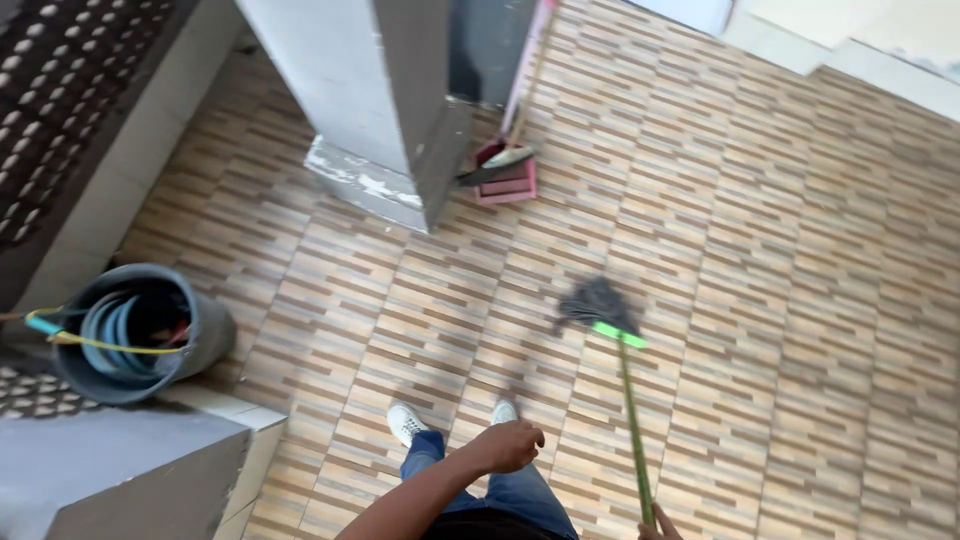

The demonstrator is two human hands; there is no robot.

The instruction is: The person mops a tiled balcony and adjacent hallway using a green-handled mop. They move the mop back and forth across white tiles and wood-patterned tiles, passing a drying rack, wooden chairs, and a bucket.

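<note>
The right hand [661, 524] was at the very bottom edge and mostly cut off. Its fingers were closed around the green stick of a mop [628, 400]. The mop's dark, stringy head sat on the tiled floor [800, 300], out in front of the person and a little to the right, and it looked blurry. The left hand [512, 445] hung loose and held nothing, with its fingers curled in. Below it were blue jeans and two white shoes [405, 421], one partly hidden by the hand. On the left stood a grey bucket [205, 340] with a hose coiled inside. Far off, a pink dustpan [508, 180] leaned by a grey pillar [380, 100], its handle cut off at the top.
</note>
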